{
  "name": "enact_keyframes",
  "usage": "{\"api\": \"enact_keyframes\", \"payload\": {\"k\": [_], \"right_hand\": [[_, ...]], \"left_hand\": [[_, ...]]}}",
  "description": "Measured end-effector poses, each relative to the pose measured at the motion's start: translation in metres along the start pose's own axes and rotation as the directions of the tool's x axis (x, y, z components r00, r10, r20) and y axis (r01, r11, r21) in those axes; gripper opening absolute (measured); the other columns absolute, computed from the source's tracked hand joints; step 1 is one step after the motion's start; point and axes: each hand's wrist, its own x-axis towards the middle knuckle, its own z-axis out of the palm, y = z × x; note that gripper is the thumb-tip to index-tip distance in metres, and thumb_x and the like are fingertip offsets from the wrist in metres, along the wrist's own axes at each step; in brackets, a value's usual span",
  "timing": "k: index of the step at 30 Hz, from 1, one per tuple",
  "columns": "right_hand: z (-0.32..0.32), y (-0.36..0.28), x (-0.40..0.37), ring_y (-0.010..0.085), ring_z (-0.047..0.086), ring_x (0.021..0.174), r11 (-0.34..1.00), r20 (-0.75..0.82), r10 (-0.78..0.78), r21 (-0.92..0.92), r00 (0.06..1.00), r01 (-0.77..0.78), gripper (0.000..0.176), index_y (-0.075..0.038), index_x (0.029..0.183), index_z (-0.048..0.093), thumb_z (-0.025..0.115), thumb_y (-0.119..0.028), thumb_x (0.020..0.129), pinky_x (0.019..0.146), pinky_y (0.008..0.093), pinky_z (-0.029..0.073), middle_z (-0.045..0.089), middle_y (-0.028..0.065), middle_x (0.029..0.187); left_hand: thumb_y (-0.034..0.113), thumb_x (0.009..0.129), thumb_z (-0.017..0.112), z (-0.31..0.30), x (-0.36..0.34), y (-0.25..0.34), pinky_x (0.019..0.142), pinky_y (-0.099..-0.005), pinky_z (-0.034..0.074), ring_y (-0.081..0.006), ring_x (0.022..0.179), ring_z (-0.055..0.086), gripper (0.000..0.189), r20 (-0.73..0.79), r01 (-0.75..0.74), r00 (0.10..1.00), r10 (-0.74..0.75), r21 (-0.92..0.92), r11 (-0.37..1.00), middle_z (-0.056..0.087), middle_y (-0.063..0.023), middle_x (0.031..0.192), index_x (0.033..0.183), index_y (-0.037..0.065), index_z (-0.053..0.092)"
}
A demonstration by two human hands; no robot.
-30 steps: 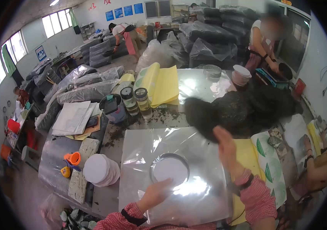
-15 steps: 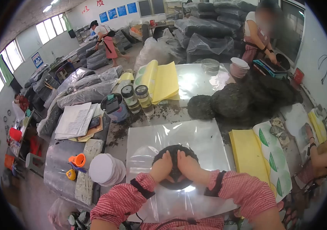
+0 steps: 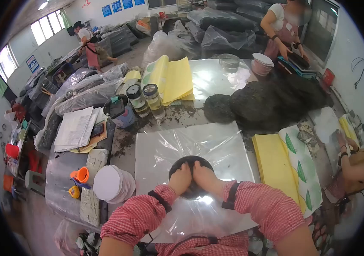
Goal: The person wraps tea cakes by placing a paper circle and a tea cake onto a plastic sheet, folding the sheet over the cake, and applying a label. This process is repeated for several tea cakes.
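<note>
A dark round cake lies on a clear shiny plastic sheet directly in front of me. My left hand presses on its left half with the fingers curled in. On the right half, my right hand is curled the same way, close beside the left. Both hands hide most of the cake's middle, and the fingertips are out of sight. To the left of my hands stands a stack of white round discs. Yellow paper sheets lie to the right.
Dark clumped material is heaped beyond the sheet. Two lidded jars, a bucket, papers and an orange cup stand at left. One co-worker handles a dark disc at back right; another's arms reach in at right.
My fingers, stretched over the cake before, are now curled down onto it. The view has shifted a little. The co-worker at back right now has both hands on a dark disc.
</note>
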Motion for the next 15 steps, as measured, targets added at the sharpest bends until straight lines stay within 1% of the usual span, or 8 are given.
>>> {"api": "enact_keyframes", "payload": {"k": [1, 2, 4, 6, 8, 10, 12, 15], "right_hand": [[-0.013, -0.006, -0.002, 0.0304, 0.069, 0.073, 1.000, -0.037, 0.001, -0.028, 0.999, -0.002, 0.037, 0.011, 0.111, 0.056, 0.064, -0.009, 0.081, 0.060, 0.0361, 0.057, 0.059, 0.0209, 0.101], [-0.028, -0.009, -0.011, 0.0334, 0.069, 0.087, 0.999, -0.021, -0.044, -0.023, 0.999, 0.043, 0.066, 0.010, 0.114, 0.055, 0.089, -0.013, 0.061, 0.072, 0.0390, 0.058, 0.061, 0.0223, 0.102], [-0.045, -0.001, -0.046, 0.0343, 0.062, 0.106, 0.939, -0.235, -0.095, 0.302, 0.967, 0.165, 0.045, 0.001, 0.119, 0.061, 0.076, -0.017, 0.081, 0.089, 0.0426, 0.052, 0.062, 0.0182, 0.108], [-0.058, 0.017, -0.096, 0.0443, 0.051, 0.127, 0.992, -0.557, 0.052, 0.127, 0.829, 0.023, 0.064, 0.001, 0.138, 0.052, 0.075, -0.026, 0.084, 0.106, 0.0495, 0.043, 0.056, 0.0263, 0.135], [-0.029, 0.049, -0.140, 0.0525, 0.035, 0.138, 0.940, -0.475, 0.311, 0.024, 0.823, -0.341, 0.086, 0.006, 0.150, 0.035, 0.075, -0.033, 0.084, 0.116, 0.0543, 0.029, 0.042, 0.0348, 0.146], [-0.020, 0.055, -0.163, 0.0431, 0.057, 0.119, 0.932, -0.372, 0.362, 0.127, 0.855, -0.339, 0.074, 0.007, 0.145, 0.041, 0.074, -0.025, 0.087, 0.108, 0.0526, 0.039, 0.062, 0.0291, 0.123], [-0.065, 0.054, -0.160, 0.0387, 0.066, 0.108, 0.930, -0.292, 0.342, 0.241, 0.893, -0.277, 0.067, 0.006, 0.141, 0.046, 0.074, -0.023, 0.088, 0.102, 0.0509, 0.045, 0.069, 0.0261, 0.110], [-0.160, 0.041, -0.151, 0.0174, 0.070, 0.079, 0.707, -0.476, 0.539, 0.705, 0.695, -0.066, 0.047, 0.002, 0.129, 0.059, 0.075, -0.009, 0.087, 0.081, 0.0326, 0.054, 0.074, 0.0103, 0.083]], "left_hand": [[0.013, 0.085, 0.070, -0.021, -0.011, 0.005, 0.074, -0.0433, 0.059, -0.0371, 0.092, 0.069, 0.053, -0.023, -0.025, 0.999, 0.025, -0.010, 1.000, 0.061, -0.0214, 0.111, 0.127, -0.013, 0.051], [0.016, 0.080, 0.077, -0.024, -0.025, -0.001, 0.079, -0.0429, 0.057, -0.0387, 0.096, 0.067, 0.063, -0.064, -0.089, 0.995, 0.082, -0.102, 0.991, 0.060, -0.0213, 0.112, 0.130, -0.011, 0.050], [0.020, 0.082, 0.077, -0.037, -0.061, -0.016, 0.087, -0.0435, 0.054, -0.0397, 0.104, 0.064, 0.059, -0.274, -0.129, 0.960, 0.060, -0.242, 0.962, 0.060, -0.0220, 0.116, 0.127, -0.010, 0.053], [0.019, 0.090, 0.070, -0.039, -0.119, -0.031, 0.086, -0.0430, 0.054, -0.0365, 0.102, 0.065, 0.047, -0.525, 0.065, 0.839, -0.143, -0.164, 0.984, 0.063, -0.0234, 0.117, 0.125, -0.009, 0.056], [0.017, 0.091, 0.070, -0.014, -0.162, -0.060, 0.082, -0.0415, 0.056, -0.0341, 0.096, 0.067, 0.047, -0.638, 0.263, 0.734, -0.232, -0.048, 0.964, 0.064, -0.0238, 0.115, 0.127, -0.009, 0.054], [0.013, 0.094, 0.068, 0.012, -0.183, -0.076, 0.069, -0.0382, 0.057, -0.0256, 0.081, 0.070, 0.047, 0.160, 0.460, 0.805, -0.571, -0.777, 0.430, 0.068, -0.0192, 0.102, 0.132, -0.007, 0.051], [0.011, 0.094, 0.067, -0.012, -0.180, -0.070, 0.064, -0.0355, 0.056, -0.0214, 0.075, 0.068, 0.046, 0.166, 0.353, 0.864, -0.475, -0.873, 0.337, 0.069, -0.0158, 0.097, 0.133, -0.007, 0.050], [0.008, 0.095, 0.066, -0.066, -0.174, -0.062, 0.062, -0.0290, 0.054, -0.0140, 0.072, 0.066, 0.046, 0.112, 0.127, 0.926, -0.362, -0.992, 0.017, 0.068, -0.0089, 0.092, 0.136, -0.005, 0.050]]}}
